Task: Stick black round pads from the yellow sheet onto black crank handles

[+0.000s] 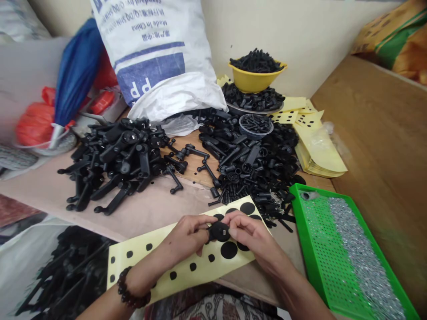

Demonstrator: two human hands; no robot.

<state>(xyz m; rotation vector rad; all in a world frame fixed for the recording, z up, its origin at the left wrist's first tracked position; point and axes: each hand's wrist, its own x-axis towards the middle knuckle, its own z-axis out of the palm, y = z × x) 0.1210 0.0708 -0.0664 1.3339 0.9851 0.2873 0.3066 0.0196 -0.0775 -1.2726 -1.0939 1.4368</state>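
My left hand [187, 238] and my right hand [248, 233] meet over a yellow backing sheet [160, 262] that carries black round stickers. Between their fingertips both hands pinch a small round black plastic part [219, 231], just above the sheet. A beaded bracelet circles my left wrist. Large black sticker discs [229, 250] lie on the sheet directly under the hands.
A heap of black crank handles [123, 160] lies left of centre and a pile of small black parts [256, 164] right of it. A green perforated tray [347, 262] with silver pieces sits at right. Behind stand a yellow bowl [255, 80], a white sack [156, 58] and stacked yellow sheets [316, 151].
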